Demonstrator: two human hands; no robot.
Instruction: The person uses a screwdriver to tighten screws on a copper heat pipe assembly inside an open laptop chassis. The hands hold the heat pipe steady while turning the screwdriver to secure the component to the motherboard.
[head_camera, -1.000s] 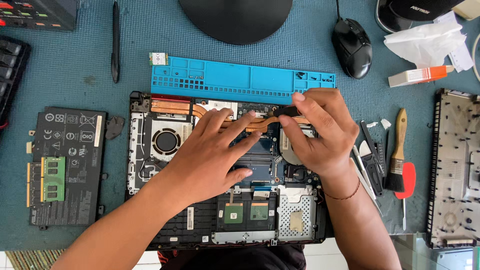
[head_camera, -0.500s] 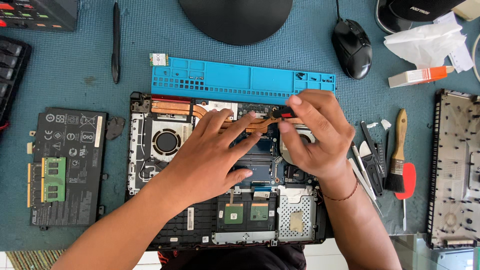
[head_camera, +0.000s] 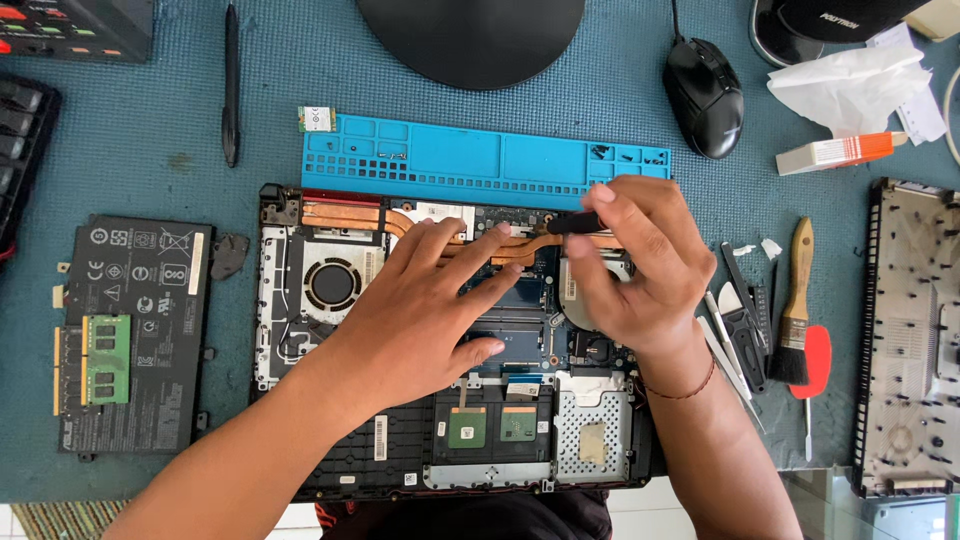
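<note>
Laptop (head_camera: 330, 400) base cover, battery (head_camera: 135, 330) already off; left hand (head_camera: 420, 310) spread flat on copper heatpipe (head_camera: 470, 250), right hand (head_camera: 640, 270) pinching black screwdriver (head_camera: 572, 224), heatsink unremoved.

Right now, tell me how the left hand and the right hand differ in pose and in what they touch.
The left hand lies flat, fingers spread, palm down on the copper heat pipes of the opened laptop; the right hand is curled, fingertips pinching a dark tool handle. The left hand holds nothing; the right hand grips the tool. The left hand rests mid-board; the right hand sits over the right side. Both work above the same laptop.
</note>
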